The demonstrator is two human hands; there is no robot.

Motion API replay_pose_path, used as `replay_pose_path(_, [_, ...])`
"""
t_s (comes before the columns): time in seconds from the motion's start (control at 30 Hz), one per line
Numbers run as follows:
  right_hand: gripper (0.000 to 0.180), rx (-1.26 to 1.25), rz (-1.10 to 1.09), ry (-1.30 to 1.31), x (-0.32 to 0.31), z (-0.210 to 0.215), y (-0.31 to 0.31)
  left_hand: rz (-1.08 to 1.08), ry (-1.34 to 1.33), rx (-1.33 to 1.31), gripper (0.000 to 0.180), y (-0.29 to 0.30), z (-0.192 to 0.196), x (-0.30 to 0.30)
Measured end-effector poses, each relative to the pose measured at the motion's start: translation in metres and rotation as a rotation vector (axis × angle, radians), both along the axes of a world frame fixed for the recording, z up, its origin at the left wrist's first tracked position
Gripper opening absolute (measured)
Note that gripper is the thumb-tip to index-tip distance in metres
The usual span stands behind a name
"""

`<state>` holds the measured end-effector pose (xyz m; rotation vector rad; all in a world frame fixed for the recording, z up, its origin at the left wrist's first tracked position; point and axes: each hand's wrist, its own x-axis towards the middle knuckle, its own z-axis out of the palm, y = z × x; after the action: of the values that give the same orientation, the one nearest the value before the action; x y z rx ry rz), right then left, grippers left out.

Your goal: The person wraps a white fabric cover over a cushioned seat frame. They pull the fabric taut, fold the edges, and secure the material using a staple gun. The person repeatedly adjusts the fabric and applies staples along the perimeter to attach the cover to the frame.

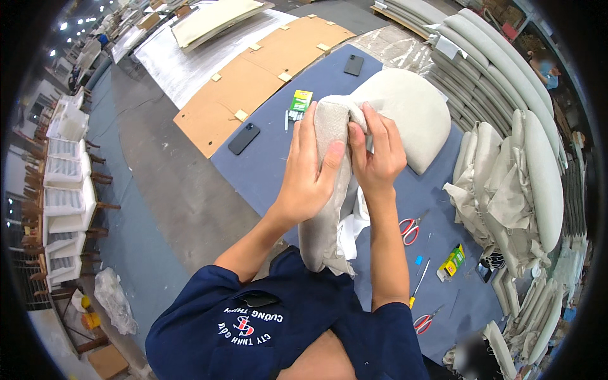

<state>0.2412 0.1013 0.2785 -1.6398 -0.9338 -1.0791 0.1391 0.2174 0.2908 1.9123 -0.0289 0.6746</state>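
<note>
A beige-grey upholstered cushion (316, 237) stands on edge in front of my chest, reaching out over the table. My left hand (307, 171) wraps its left side, thumb lying along the narrow top face. At the far end my right hand (379, 149) pinches the fabric near the corner with thumb and fingers. White cloth (350, 234) hangs beneath the cushion, between my forearms. Just beyond my right hand lies a rounded beige cushion (405, 114) on the blue-covered table (269, 171). The cushion's underside is hidden from me.
Red-handled scissors (410, 232), red-handled snips (425, 322), a yellow-handled screwdriver (415, 291) and a yellow-green box (451, 263) lie at right. Phones (244, 139) and a green-yellow chalk box (301, 101) lie farther off. Stacked cushions (506, 76) line the right; a brown board (253, 73) adjoins the table.
</note>
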Motion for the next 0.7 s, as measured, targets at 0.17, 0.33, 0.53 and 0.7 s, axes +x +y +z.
replay_pose_path(0.17, [0.032, -0.01, -0.057, -0.028, 0.006, -0.002, 0.0, 0.0, 0.02, -0.038, 0.098, -0.001, 0.001, 0.016])
replay_pose_path(0.33, [0.032, 0.083, -0.097, -0.064, 0.011, 0.004, -0.015, -0.129, 0.035, -0.06, 0.098, -0.018, 0.022, 0.025])
replay_pose_path(0.53, [0.035, 0.188, -0.117, 0.012, 0.007, 0.012, -0.038, -0.274, 0.102, -0.015, 0.097, -0.028, 0.039, 0.032])
replay_pose_path(0.7, [0.015, 0.286, 0.103, 0.466, 0.01, 0.003, -0.061, -0.303, 0.166, -0.031, 0.093, -0.028, 0.027, 0.049])
